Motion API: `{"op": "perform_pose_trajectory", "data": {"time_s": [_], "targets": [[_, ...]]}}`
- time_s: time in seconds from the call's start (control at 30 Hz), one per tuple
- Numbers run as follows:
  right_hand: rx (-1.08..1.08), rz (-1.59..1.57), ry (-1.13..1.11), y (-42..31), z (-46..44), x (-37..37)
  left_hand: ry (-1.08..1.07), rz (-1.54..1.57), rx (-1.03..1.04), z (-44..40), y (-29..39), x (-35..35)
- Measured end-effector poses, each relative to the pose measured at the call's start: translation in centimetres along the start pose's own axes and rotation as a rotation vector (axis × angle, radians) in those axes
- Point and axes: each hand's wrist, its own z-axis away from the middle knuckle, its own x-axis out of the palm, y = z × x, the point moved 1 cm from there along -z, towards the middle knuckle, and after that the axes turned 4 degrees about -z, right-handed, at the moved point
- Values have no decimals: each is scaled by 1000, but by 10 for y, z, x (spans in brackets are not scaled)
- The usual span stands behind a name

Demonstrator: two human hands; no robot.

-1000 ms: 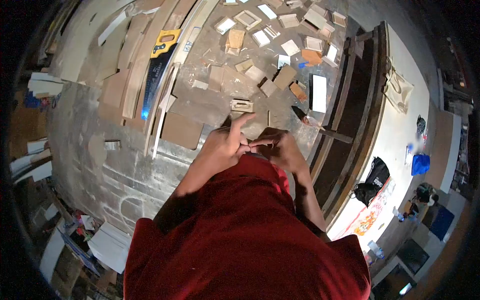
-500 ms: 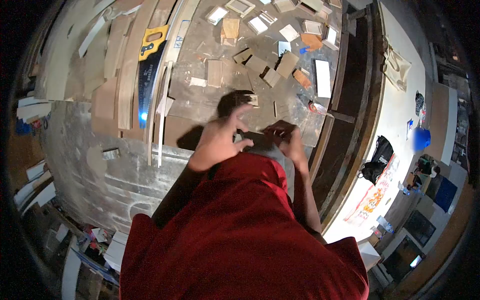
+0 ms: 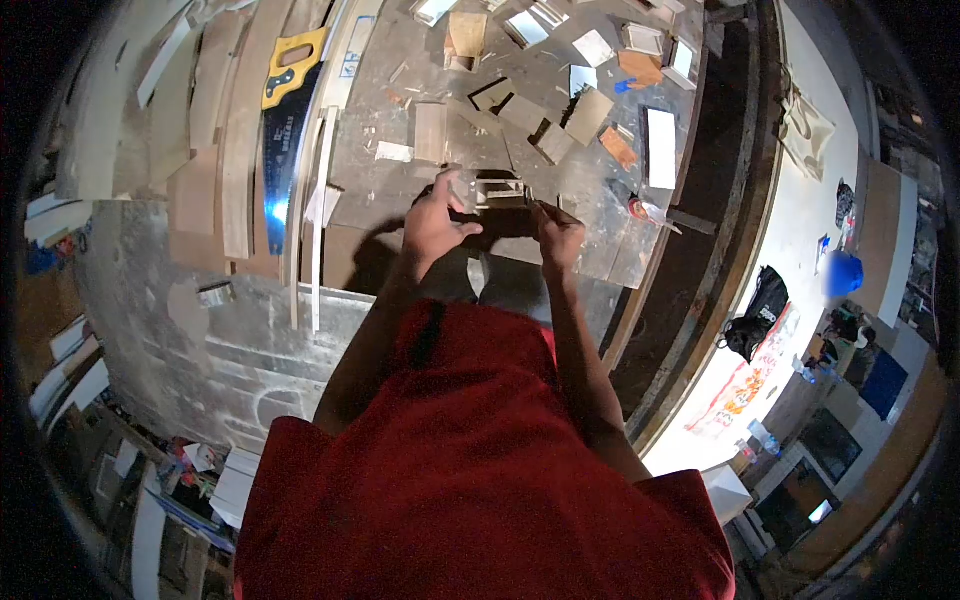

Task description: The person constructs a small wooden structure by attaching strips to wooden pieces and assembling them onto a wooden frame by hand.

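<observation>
My left hand [image 3: 436, 227] is over the worktable with thumb and fingers apart, close to the left end of a small pale wooden frame [image 3: 500, 188]. My right hand [image 3: 560, 236] has its fingers pinched together by the frame's right end. Whatever is in that pinch is too small and dark to make out. Deep shadow covers the space between the hands, so I cannot tell whether either one touches the frame.
Left of my hands lies a handsaw [image 3: 290, 70] with a yellow handle, among long wooden strips [image 3: 240, 150]. Wooden blocks [image 3: 590, 115] and small frames are scattered at the back. A tape roll [image 3: 640, 208] is on the right, before a white table [image 3: 800, 230].
Both hands have moved forward, away from my body, to the small wooden frame. My right fingers have closed into a pinch. The view has shifted slightly.
</observation>
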Motion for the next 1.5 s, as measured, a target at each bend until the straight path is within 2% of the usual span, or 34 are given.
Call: {"op": "perform_pose_trajectory", "data": {"time_s": [0.07,0.13,0.47,0.53,0.67,0.73,0.9,1.07,1.17,1.27,1.33,1.5], "targets": [[-53,-3,17,3,-5,3,31,2,33,-7,-7,8],[-31,192,72,-18,1,7,-6,-2,-18,-11,-10,11],[-33,200,130,-25,2,17,25,-74,2,-10,-3,14],[-113,206,95,-27,3,17,30,-89,5,-10,-2,15],[-87,134,88,-32,6,19,21,-127,-2,-9,1,15],[-225,127,73,-29,6,17,27,-134,6,-10,2,17],[-195,147,82,-14,1,18,22,-145,16,-10,-5,21],[-246,150,77,-10,1,17,143,-119,141,-10,-8,26],[-327,83,28,-16,3,17,103,-138,109,-10,-8,27],[-301,150,34,-18,6,17,101,-146,99,-11,-10,30],[-305,326,78,-15,4,16,105,-165,106,-10,-8,31],[-323,242,128,1,-1,17,62,-172,74,-11,-11,34]]}}
